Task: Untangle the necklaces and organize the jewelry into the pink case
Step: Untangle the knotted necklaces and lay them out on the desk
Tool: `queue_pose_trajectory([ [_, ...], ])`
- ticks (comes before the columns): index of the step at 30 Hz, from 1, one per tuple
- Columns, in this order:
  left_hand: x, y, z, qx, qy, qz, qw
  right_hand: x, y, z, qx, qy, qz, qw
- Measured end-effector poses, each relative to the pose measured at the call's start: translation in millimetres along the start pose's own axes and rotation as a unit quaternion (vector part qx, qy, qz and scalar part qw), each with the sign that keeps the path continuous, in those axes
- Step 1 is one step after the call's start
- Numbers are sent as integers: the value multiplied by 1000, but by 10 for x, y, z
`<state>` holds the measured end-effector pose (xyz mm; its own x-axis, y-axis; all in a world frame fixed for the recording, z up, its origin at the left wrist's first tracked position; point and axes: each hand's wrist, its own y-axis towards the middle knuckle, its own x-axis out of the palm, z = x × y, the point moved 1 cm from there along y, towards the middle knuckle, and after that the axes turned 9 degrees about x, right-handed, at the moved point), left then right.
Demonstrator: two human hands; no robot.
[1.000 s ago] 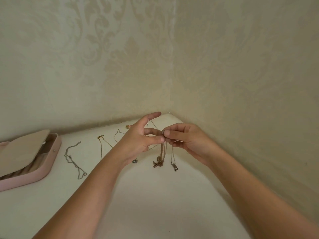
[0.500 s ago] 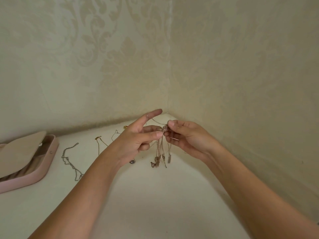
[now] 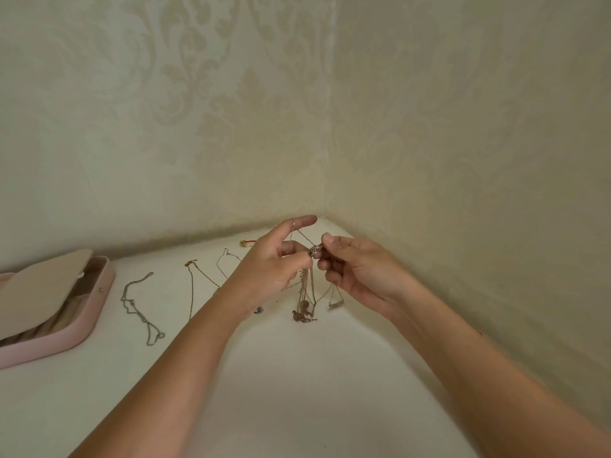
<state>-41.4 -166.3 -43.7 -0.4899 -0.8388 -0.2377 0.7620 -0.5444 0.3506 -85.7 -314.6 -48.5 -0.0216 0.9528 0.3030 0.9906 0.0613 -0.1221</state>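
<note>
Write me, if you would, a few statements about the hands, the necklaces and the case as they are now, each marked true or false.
1. The left hand and the right hand both pinch the tangled chains above the table. True.
2. The pink case is shut. False: its lid is raised and the inside shows.
3. A silver chain lies on the table just right of the case. True.
4. The tangled chains lie inside the case. False: they hang from the fingers, well to the right of it.

Pink case, beige lid, cream damask wallpaper — white table
</note>
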Motion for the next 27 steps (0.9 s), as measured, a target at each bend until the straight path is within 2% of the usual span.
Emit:
queue_pose_trajectory([
  [5, 3, 7, -18, 9, 31, 11, 999, 64, 15, 41, -90, -52, 63, 993],
  [11, 46, -16, 30, 23, 25, 0, 999, 74, 34, 58, -78, -15, 64, 995],
  [15, 89, -32, 36, 24, 41, 49, 998, 89, 6, 28, -92, -53, 103, 989],
  [18, 100, -31, 32, -7, -5, 71, 997, 95, -40, -26, -121, -69, 137, 981],
  [23, 112, -44, 80, -45, -93, 63, 993, 80, -60, -43, -137, -76, 147, 977],
  [27, 96, -46, 100, -46, -85, 69, 993, 91, -60, -36, -156, -114, 157, 968],
])
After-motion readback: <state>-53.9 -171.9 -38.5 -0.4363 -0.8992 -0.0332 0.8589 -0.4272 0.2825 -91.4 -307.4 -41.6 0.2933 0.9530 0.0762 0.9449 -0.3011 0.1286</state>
